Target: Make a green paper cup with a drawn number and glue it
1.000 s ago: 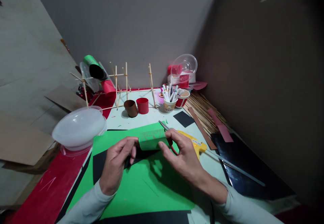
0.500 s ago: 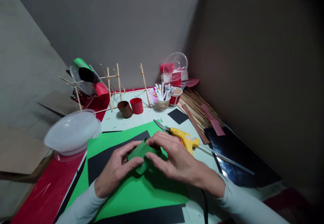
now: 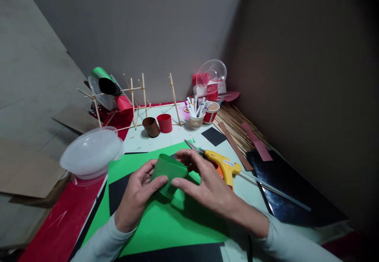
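A green paper tube (image 3: 170, 172), rolled and slightly flattened, is held above a green paper sheet (image 3: 183, 226). My left hand (image 3: 137, 199) is closed around its left side, thumb in front and fingers behind. At the tube's right end, my right hand (image 3: 207, 181) pinches it, the thumb on the near face and the other fingers partly hidden beyond. A black paper sheet (image 3: 118, 191) lies on the green one under my left hand. Just past my right hand are a yellow glue gun (image 3: 226, 165) with a clear glue stick and a pair of scissors (image 3: 192, 145).
A brown paper tube (image 3: 151, 128) and a red paper tube (image 3: 165, 124) stand farther back beside a wooden stick frame (image 3: 144, 94). Behind the scissors is a cup of markers (image 3: 196, 120). Plastic bowls (image 3: 91, 151) sit left; bundled sticks (image 3: 237, 124) and a glossy black board (image 3: 293, 195) lie right.
The green tube has been turned so its open top shows more, and my right fingers have shifted toward its right end. The whole view has moved slightly, with the table items appearing farther right.
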Tool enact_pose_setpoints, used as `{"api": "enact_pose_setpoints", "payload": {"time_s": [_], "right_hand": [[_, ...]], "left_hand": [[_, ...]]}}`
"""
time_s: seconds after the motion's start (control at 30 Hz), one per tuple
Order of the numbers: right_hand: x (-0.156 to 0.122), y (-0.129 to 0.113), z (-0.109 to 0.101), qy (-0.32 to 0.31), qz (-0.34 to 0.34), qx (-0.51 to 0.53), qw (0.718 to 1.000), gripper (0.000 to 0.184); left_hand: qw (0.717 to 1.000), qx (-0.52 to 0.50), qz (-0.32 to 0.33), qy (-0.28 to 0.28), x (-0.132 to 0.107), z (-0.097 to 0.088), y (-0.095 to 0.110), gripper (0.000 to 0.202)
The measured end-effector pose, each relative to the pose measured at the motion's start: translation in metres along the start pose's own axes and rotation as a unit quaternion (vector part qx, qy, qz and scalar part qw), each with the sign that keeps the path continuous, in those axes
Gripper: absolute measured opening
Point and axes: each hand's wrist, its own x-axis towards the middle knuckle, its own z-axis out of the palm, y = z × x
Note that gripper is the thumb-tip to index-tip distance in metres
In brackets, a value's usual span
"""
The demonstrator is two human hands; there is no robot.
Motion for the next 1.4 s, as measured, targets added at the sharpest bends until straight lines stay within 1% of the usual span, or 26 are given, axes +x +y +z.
{"api": "enact_pose_setpoints", "payload": {"time_s": [0.17,0.37,0.53,0.7,0.77,0.83,0.9,0.97,1.0,1.07,1.17,1.23,1.27,1.33,1.4], "right_hand": [[-0.001,0.008,0.007,0.030,-0.044,0.000,0.999,0.039],[-0.002,0.008,0.007,0.041,-0.041,-0.005,0.998,0.037],[-0.003,0.006,0.008,0.042,-0.047,0.004,0.998,0.035],[-0.001,0.012,0.009,0.042,-0.056,0.009,0.998,0.034],[-0.001,0.015,0.011,0.039,-0.064,0.008,0.997,0.033],[-0.002,0.016,0.012,0.034,-0.075,-0.004,0.997,0.033],[-0.001,0.013,0.010,0.015,-0.085,-0.016,0.996,0.036],[0.000,0.007,0.001,0.014,-0.089,-0.011,0.996,0.034],[0.001,0.003,-0.007,0.029,-0.090,-0.001,0.996,0.030],[0.000,-0.005,-0.027,0.101,-0.093,0.022,0.990,0.019],[-0.010,-0.011,-0.067,0.234,-0.088,0.025,0.968,0.015],[-0.026,-0.009,-0.095,0.306,-0.067,0.004,0.950,0.018],[-0.036,-0.007,-0.108,0.336,-0.051,-0.023,0.940,0.020],[-0.058,-0.001,-0.130,0.374,0.000,-0.091,0.923,0.024],[-0.081,0.005,-0.145,0.400,0.029,-0.120,0.908,0.025]], "left_hand": [[0.999,0.035,-0.004,0.009,0.001,0.003,-0.003,0.037],[0.997,0.064,-0.012,0.029,0.002,0.005,-0.002,0.039],[0.998,0.060,-0.010,0.021,0.002,0.004,-0.002,0.036],[0.999,0.033,-0.024,0.000,0.001,0.002,-0.001,0.037],[0.999,0.038,-0.026,0.014,0.002,0.002,-0.001,0.037],[0.997,0.051,-0.027,0.046,0.004,0.001,-0.001,0.037],[0.995,0.057,-0.026,0.081,0.006,0.001,-0.001,0.039],[0.994,0.035,-0.031,0.098,0.008,0.000,-0.002,0.042],[0.994,0.014,-0.039,0.102,0.009,0.000,-0.002,0.044],[0.990,-0.034,-0.056,0.121,0.011,-0.001,-0.002,0.048],[0.983,-0.091,-0.064,0.146,0.012,-0.005,0.001,0.048],[0.983,-0.107,-0.070,0.135,0.013,-0.009,0.004,0.045],[0.983,-0.111,-0.076,0.126,0.013,-0.011,0.005,0.043],[0.983,-0.113,-0.089,0.117,0.014,-0.013,0.007,0.044],[0.980,-0.117,-0.092,0.134,0.014,-0.015,0.008,0.049]]}}
